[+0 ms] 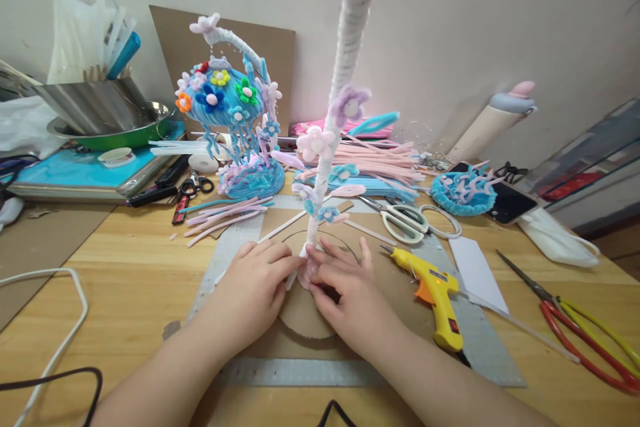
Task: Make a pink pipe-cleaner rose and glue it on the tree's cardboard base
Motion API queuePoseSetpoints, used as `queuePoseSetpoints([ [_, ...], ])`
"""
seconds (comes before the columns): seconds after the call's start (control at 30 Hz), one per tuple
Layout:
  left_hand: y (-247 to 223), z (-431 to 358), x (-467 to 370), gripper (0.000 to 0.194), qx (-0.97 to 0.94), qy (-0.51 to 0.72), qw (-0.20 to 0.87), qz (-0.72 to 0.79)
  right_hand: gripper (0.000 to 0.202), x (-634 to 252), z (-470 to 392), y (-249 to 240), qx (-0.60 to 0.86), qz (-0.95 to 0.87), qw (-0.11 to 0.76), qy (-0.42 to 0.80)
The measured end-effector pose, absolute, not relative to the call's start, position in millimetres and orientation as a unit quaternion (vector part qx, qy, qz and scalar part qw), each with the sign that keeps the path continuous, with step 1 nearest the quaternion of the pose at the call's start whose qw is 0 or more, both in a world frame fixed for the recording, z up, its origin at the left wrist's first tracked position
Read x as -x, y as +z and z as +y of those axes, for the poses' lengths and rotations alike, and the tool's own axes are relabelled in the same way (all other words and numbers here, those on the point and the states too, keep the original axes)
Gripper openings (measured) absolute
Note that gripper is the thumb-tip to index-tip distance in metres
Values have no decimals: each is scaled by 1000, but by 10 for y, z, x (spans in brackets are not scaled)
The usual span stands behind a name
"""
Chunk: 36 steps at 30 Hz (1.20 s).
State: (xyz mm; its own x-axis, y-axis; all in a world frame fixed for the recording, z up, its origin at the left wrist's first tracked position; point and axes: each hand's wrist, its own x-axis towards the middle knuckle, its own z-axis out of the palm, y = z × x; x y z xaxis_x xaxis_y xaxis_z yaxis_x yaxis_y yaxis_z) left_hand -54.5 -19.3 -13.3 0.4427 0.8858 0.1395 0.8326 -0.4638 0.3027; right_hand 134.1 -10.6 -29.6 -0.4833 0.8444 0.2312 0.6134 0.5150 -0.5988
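Observation:
A tall white wrapped stem [345, 47] with lilac, pink and blue fuzzy flowers rises from a round cardboard disc [305, 313]. Around its foot is a small pink coil [307, 275]. My left hand [257, 280] touches the stem's base from the left, fingers bent together, and part of a white strip shows by its fingertips. From the right, my right hand [345, 287] presses thumb and forefinger on the pink coil, its other fingers curled near the stem. A yellow glue gun [435, 293] lies right of my right hand.
Behind stands a blue fuzzy jellyfish model [225, 103] with flowers. Pink pipe cleaners [375, 157] lie at the back, white-handled scissors [403, 220] in front. Red-and-yellow scissors [585, 333] rest at right, a blue round piece [463, 192] behind. A white cable [75, 313] crosses the left.

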Motion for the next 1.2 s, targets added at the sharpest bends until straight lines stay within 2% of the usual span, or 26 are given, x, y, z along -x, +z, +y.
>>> queuePoseSetpoints([
  [0.5,-134,-173,548,39,-843,148,80,511,14,-1345,-105,-296,438,-830,260,228],
  [0.9,-183,-150,603,30,-800,222,155,535,14,-1349,-102,-338,431,-836,263,218],
  [1.2,-203,-162,619,35,-839,205,118,489,13,-1351,-89,-341,432,-834,264,221],
])
